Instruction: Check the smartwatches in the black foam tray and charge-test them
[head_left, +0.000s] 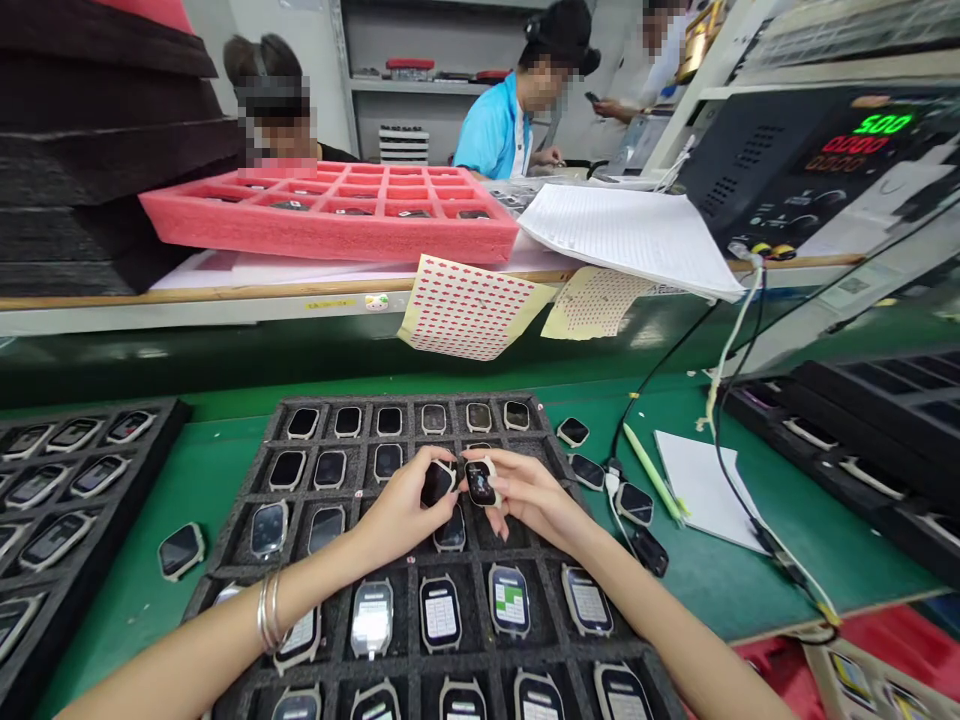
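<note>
My left hand (411, 503) is closed around a smartwatch (438, 484) with a dark screen and no strap. Right beside it, my right hand (529, 492) grips a second smartwatch (481, 482), whose screen shows a small lit picture. Both are held just above a black foam tray (409, 560) with many compartments. Strapless watches sit in its cells; the nearer rows have lit screens, such as one watch with green blocks (510, 600), while the far rows look dark. Another watch (450, 530) lies in the cell under my hands, partly hidden.
Loose watches (574, 431) lie right of the tray, near a green pen (651, 470), white paper (712, 490) and cables. One watch (181, 552) rests at left, beside another filled tray (90, 500). A shelf holds a pink foam tray (337, 235) and a power supply (795, 170). People sit beyond.
</note>
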